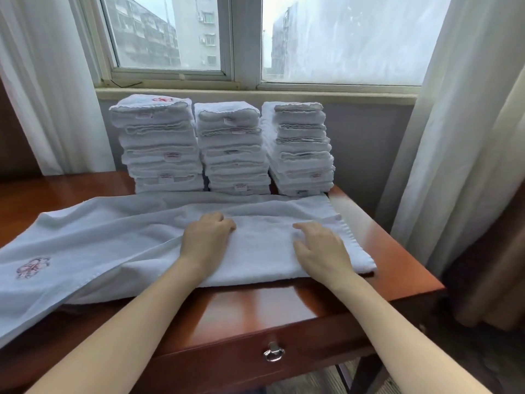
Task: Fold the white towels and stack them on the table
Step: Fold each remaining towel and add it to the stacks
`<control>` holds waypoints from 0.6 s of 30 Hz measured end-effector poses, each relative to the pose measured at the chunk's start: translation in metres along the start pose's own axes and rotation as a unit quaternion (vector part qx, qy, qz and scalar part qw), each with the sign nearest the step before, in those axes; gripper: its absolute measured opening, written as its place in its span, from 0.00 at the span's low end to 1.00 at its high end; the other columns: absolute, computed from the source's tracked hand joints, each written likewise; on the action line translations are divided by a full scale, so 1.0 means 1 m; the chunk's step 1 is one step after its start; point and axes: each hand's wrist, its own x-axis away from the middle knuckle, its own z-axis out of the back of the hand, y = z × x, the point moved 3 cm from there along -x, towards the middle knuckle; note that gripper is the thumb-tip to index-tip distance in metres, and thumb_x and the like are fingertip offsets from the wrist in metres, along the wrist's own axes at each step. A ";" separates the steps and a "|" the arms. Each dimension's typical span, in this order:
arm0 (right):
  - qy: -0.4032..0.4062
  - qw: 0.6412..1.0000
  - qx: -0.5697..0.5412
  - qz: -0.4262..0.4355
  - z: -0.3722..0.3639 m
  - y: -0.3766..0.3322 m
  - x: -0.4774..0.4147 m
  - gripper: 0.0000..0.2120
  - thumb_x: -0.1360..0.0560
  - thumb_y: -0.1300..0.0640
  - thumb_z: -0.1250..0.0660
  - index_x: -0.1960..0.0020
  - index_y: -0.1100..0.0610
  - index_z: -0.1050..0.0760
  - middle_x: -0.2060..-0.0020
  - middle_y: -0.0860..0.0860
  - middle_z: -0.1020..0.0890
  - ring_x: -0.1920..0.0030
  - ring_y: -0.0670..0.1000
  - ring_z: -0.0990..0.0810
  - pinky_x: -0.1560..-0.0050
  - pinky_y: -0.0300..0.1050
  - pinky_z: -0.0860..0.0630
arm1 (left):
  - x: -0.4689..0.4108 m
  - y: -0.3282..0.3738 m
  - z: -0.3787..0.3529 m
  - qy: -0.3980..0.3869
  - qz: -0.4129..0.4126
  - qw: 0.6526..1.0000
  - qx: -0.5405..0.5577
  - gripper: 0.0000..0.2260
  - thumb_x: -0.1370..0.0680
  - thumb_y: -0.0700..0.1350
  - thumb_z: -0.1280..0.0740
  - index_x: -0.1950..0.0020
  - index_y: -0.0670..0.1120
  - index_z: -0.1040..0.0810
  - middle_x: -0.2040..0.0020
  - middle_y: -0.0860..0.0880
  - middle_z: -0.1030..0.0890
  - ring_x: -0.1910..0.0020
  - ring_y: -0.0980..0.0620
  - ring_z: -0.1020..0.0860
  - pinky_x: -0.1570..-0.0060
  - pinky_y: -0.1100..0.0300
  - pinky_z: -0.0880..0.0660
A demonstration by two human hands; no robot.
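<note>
A white towel (119,240) lies stretched left to right across the worktop (395,251). Its right part is doubled lengthwise into a thick band, while its left end spreads loose and hangs off the near-left edge, showing a pink embroidered flower (33,267).

Both hands rest on the doubled band. The left hand (208,240) sits near the towel's middle with its fingers curled down at the far fold; whether they pinch cloth or only press cannot be told. The right hand (322,248) lies just beside it, fingers loosely spread and lightly bent on the cloth, holding nothing.

The step in hand looks like smoothing the lengthwise fold. Next, the loose left end probably needs straightening into the same band, then folding across into a small block.

Just beyond the towel, at the far edge, stand three stacks of folded towels (233,149), well built up, under a window (341,38) framed by curtains (468,109).
</note>
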 end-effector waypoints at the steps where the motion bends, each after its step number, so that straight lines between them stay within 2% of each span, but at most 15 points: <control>1: -0.062 0.998 0.016 -0.011 -0.008 0.001 0.001 0.21 0.19 0.50 0.44 0.28 0.52 0.32 0.29 0.51 0.30 0.28 0.55 0.35 0.27 0.54 0.43 | 0.000 0.000 0.000 0.004 -0.002 1.000 0.004 0.13 0.18 0.44 0.41 0.37 0.51 0.22 0.43 0.49 0.23 0.42 0.45 0.26 0.53 0.52 0.28; 2: -0.110 0.993 0.046 -0.015 -0.015 0.003 0.001 0.24 0.19 0.46 0.48 0.24 0.50 0.37 0.25 0.51 0.36 0.24 0.54 0.41 0.24 0.56 0.50 | 0.001 0.001 0.000 0.007 -0.003 1.000 0.004 0.13 0.18 0.43 0.41 0.38 0.51 0.21 0.44 0.48 0.22 0.42 0.44 0.25 0.54 0.52 0.28; 4: -0.143 0.987 0.070 -0.015 -0.019 0.007 -0.001 0.28 0.19 0.41 0.52 0.21 0.47 0.46 0.20 0.50 0.47 0.21 0.51 0.52 0.23 0.57 0.60 | 0.003 0.003 0.000 0.008 -0.005 1.000 -0.010 0.13 0.18 0.43 0.41 0.38 0.50 0.21 0.45 0.48 0.23 0.43 0.44 0.25 0.55 0.52 0.28; 6: -0.148 0.987 0.065 -0.010 -0.018 0.012 -0.003 0.29 0.19 0.39 0.53 0.20 0.46 0.49 0.20 0.49 0.51 0.20 0.50 0.56 0.24 0.57 0.63 | 0.005 0.007 -0.002 -0.001 -0.002 0.999 -0.041 0.13 0.17 0.43 0.43 0.36 0.51 0.24 0.44 0.49 0.24 0.43 0.46 0.26 0.56 0.54 0.29; 12: -0.164 0.984 0.067 0.013 -0.002 0.039 -0.003 0.30 0.20 0.37 0.52 0.20 0.45 0.47 0.20 0.48 0.50 0.20 0.47 0.55 0.23 0.55 0.61 | 0.013 0.039 -0.001 -0.032 0.015 0.993 -0.114 0.14 0.18 0.42 0.43 0.33 0.49 0.31 0.41 0.49 0.27 0.43 0.47 0.28 0.59 0.56 0.35; 18: -0.153 0.987 0.039 -0.026 0.023 0.073 0.002 0.28 0.19 0.38 0.49 0.21 0.45 0.41 0.20 0.45 0.46 0.21 0.45 0.50 0.23 0.49 0.58 | 0.024 0.083 0.004 -0.038 -0.009 0.994 -0.100 0.11 0.19 0.44 0.45 0.38 0.47 0.29 0.42 0.47 0.28 0.45 0.46 0.28 0.61 0.55 0.35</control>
